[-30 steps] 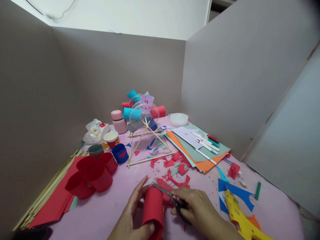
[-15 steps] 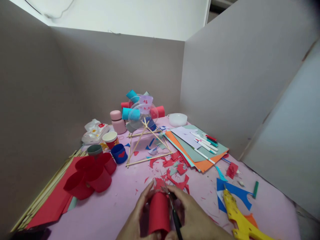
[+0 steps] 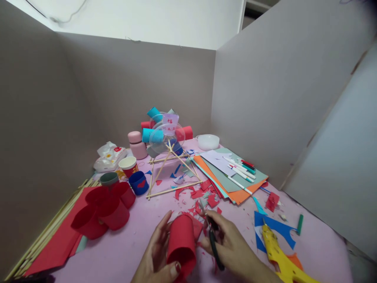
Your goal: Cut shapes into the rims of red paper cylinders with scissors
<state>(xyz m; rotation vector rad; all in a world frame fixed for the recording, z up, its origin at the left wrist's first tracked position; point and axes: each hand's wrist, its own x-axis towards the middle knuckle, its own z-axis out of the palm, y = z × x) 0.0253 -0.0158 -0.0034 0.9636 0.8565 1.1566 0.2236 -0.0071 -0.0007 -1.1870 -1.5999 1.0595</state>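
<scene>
My left hand (image 3: 157, 251) is wrapped round a red paper cylinder (image 3: 182, 237), its thumb at the near open rim. A flap of red paper (image 3: 197, 228) sticks out on the right of the cylinder's far end. In my right hand (image 3: 228, 241) is a pair of black-handled scissors (image 3: 216, 249), with the blades pointing away from me, just right of the cylinder and apart from it. Red and grey paper scraps (image 3: 203, 194) lie on the pink table beyond the blades.
Red paper cups (image 3: 113, 214) and a blue cup with a heart (image 3: 139, 183) stand left. A stick frame (image 3: 173, 188) carries a wheel with coloured cylinders (image 3: 153, 135). Paper sheets (image 3: 235, 192) with markers lie right, near a yellow glue gun (image 3: 273, 247).
My right hand and the scissors have moved right, away from the cylinder. My left hand has shifted left and tilted the cylinder, so its near opening shows more.
</scene>
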